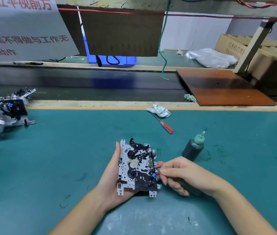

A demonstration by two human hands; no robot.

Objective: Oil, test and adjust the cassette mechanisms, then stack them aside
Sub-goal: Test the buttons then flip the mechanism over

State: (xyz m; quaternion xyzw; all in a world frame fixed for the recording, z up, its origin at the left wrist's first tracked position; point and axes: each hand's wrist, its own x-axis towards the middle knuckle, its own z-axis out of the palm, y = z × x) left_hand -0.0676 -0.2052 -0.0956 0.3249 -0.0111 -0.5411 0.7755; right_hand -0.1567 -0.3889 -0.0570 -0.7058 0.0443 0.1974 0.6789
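Silver stamped-metal cassette mechanism (137,168) cradled in left hand (112,182); right hand (180,173) pinches dark tool at its edge; stiff, fiddly, hold by rim

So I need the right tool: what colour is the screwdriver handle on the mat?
Orange-red, with a clear section; the screwdriver shows in the head view.

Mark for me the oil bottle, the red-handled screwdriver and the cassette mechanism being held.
oil bottle (193,148): head view, on its dark body.
red-handled screwdriver (166,127): head view, on the red handle.
cassette mechanism (136,167): head view, on the middle of its metal plate.
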